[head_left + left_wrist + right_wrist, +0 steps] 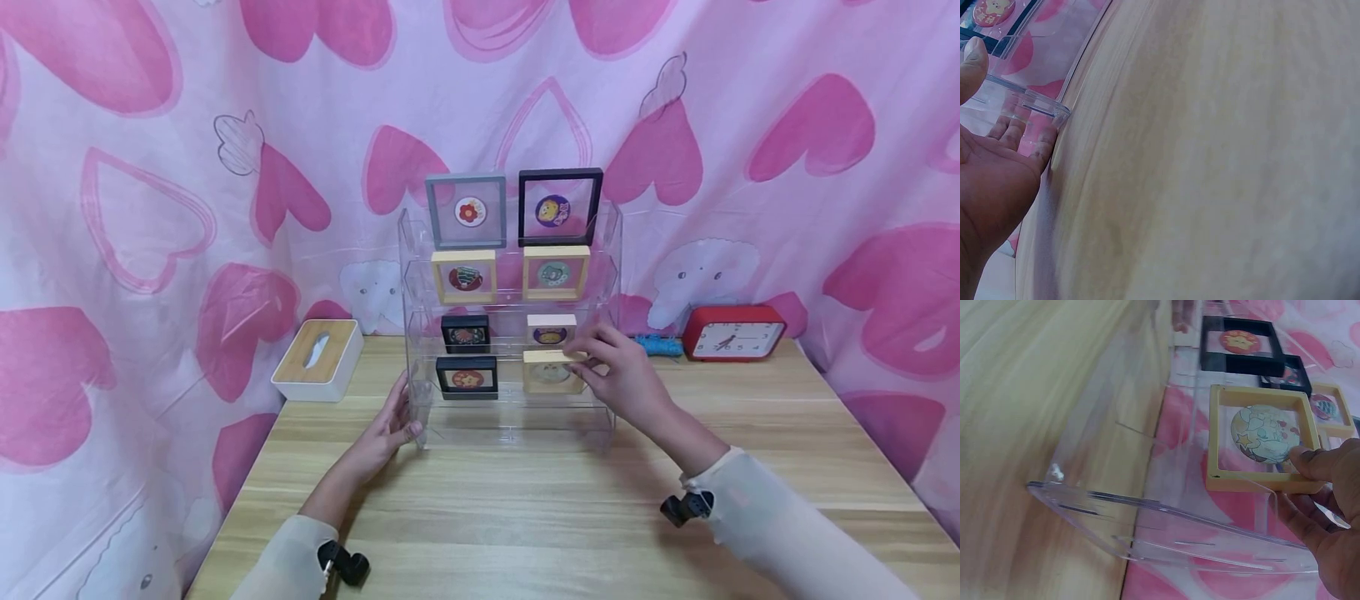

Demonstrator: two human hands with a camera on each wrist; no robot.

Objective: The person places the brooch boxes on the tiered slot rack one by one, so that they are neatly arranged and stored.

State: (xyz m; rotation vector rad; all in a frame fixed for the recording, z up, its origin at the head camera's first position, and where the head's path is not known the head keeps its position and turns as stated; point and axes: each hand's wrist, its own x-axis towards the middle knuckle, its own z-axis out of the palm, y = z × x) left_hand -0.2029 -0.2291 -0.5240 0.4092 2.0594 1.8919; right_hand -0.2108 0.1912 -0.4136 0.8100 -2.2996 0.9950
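Observation:
A clear acrylic tiered rack (pixel 510 433) stands on the table, bearing small display frames in two columns. My right hand (pixel 626 375) pinches the right edge of a cream display frame (pixel 534 379) on the lowest occupied tier. In the right wrist view that cream frame (pixel 1215 437) shows a round badge with a star, my thumb (pixel 1316 464) on its front. Beside it on the same tier sits a black frame (pixel 467 392) with a red-orange badge. My left hand (pixel 382 433) grips the rack's lower left side, thumb in front and fingers behind, as the left wrist view shows.
Higher tiers hold a grey frame (pixel 430 212), a large black frame (pixel 522 208) and several smaller ones. A tissue box (pixel 335 333) stands left of the rack. To the right are a blue item (pixel 660 346) and a red clock (pixel 693 333). A heart-patterned curtain (pixel 480 100) hangs behind.

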